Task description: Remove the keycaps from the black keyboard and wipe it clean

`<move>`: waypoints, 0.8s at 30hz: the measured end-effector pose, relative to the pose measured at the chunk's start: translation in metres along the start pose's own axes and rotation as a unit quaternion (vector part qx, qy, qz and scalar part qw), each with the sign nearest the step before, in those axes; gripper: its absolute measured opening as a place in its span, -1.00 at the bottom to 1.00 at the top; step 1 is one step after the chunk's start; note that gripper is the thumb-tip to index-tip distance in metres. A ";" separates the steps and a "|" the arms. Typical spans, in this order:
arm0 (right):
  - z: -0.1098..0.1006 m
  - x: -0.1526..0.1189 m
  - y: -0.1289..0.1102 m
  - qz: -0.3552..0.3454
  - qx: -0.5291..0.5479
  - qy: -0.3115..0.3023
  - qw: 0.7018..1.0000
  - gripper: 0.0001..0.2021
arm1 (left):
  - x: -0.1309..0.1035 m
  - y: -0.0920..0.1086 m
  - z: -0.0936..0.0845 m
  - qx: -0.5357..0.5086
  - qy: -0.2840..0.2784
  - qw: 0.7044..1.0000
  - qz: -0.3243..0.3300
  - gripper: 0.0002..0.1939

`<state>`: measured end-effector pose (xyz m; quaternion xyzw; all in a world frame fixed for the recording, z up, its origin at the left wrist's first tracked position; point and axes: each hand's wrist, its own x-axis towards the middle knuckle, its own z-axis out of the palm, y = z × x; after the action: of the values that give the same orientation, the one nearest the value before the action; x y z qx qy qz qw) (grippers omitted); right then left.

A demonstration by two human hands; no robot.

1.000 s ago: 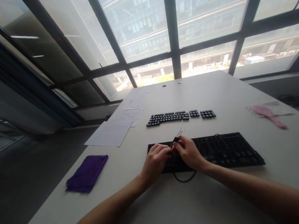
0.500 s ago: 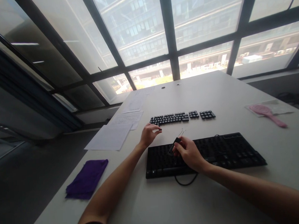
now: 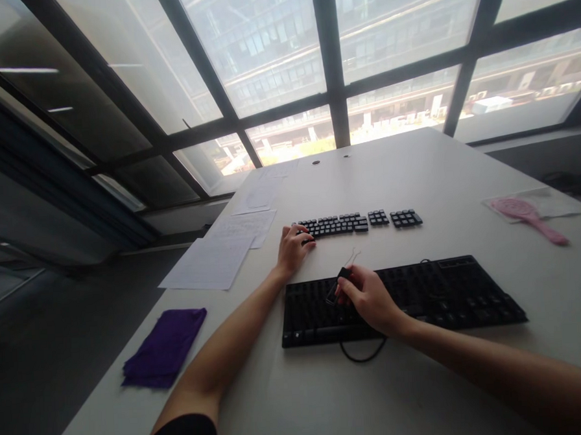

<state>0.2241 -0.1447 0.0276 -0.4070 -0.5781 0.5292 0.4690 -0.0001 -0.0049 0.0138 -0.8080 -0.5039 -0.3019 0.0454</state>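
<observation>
A black keyboard base [image 3: 450,293] lies across the near part of the white table, its cable looping out at the front edge. Beyond it, black keycaps [image 3: 337,225] stand in rows, with two smaller blocks to the right. My left hand [image 3: 294,246] is at the left end of the rows, fingers bent around a small dark piece that looks like a keycap. Over the keyboard's middle, my right hand [image 3: 365,296] is closed on a small black puller [image 3: 343,276] with thin wire prongs pointing away from me.
A folded purple cloth [image 3: 165,347] lies at the table's left edge, with several paper sheets [image 3: 208,264] behind it. On the right a pink hand mirror or brush [image 3: 527,215] rests on a clear bag. Windows stand beyond the table [image 3: 390,167].
My left hand has moved forward to the left end of the keycap rows. My right hand keeps its hold on the puller over the keyboard. The view has shifted slightly.
</observation>
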 end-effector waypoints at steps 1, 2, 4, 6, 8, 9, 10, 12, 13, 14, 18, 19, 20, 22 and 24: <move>0.000 0.000 0.000 0.000 -0.001 -0.002 1.000 -0.83 | 0.000 0.000 0.000 0.001 0.001 1.000 -0.002 -0.94; 0.000 0.000 0.000 -0.001 -0.001 -0.003 1.000 -0.83 | 0.000 0.000 0.001 0.002 0.001 1.000 -0.003 -0.93; 0.000 -0.001 0.000 -0.002 0.000 -0.004 1.000 -0.83 | 0.001 0.001 0.001 0.003 0.002 1.000 -0.005 -0.91; 0.001 -0.002 -0.001 -0.003 0.006 -0.002 1.000 -0.83 | 0.000 0.002 0.000 0.001 0.005 1.000 -0.006 -0.87; 0.001 -0.002 -0.002 -0.005 0.016 0.000 1.000 -0.83 | 0.000 0.003 -0.001 -0.001 0.008 1.000 -0.011 -0.83; 0.001 -0.002 -0.003 -0.008 0.024 0.004 1.000 -0.83 | 0.001 0.004 -0.002 -0.002 0.010 1.000 -0.015 -0.81; 0.001 -0.002 -0.005 -0.014 0.033 0.010 0.999 -0.83 | 0.001 0.005 -0.004 -0.004 0.012 1.000 -0.020 -0.80; -0.001 -0.002 -0.009 -0.029 0.047 0.022 0.998 -0.84 | 0.001 0.008 -0.011 -0.010 0.022 0.999 -0.032 -0.80; -0.003 -0.001 -0.011 -0.038 0.045 0.026 0.998 -0.84 | 0.001 0.011 -0.016 -0.014 0.029 0.999 -0.036 -0.82; -0.005 -0.001 -0.013 -0.047 0.033 0.025 0.998 -0.85 | 0.000 0.016 -0.022 -0.020 0.035 0.998 -0.038 -0.86; -0.014 -0.004 -0.018 -0.082 -0.088 -0.024 0.992 -0.88 | -0.021 0.055 -0.052 -0.080 0.008 0.996 -0.024 -0.88; -0.015 -0.005 -0.018 -0.089 -0.115 -0.036 0.989 -0.88 | -0.031 0.069 -0.059 -0.098 -0.013 0.995 -0.022 -0.86; -0.016 -0.007 -0.017 -0.094 -0.135 -0.044 0.985 -0.89 | -0.042 0.083 -0.064 -0.113 -0.038 0.993 -0.021 -0.85; -0.015 -0.010 -0.014 -0.105 -0.161 -0.058 0.980 -0.89 | -0.066 0.108 -0.069 -0.138 -0.081 0.987 -0.023 -0.84; -0.013 -0.012 -0.012 -0.116 -0.183 -0.075 0.973 -0.88 | -0.087 0.127 -0.069 -0.142 -0.121 0.982 -0.021 -0.85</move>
<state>0.2401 -0.1547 0.0379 -0.3752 -0.7419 0.3857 0.4001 0.0492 -0.1611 0.0526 -0.8261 -0.4745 -0.2711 -0.1373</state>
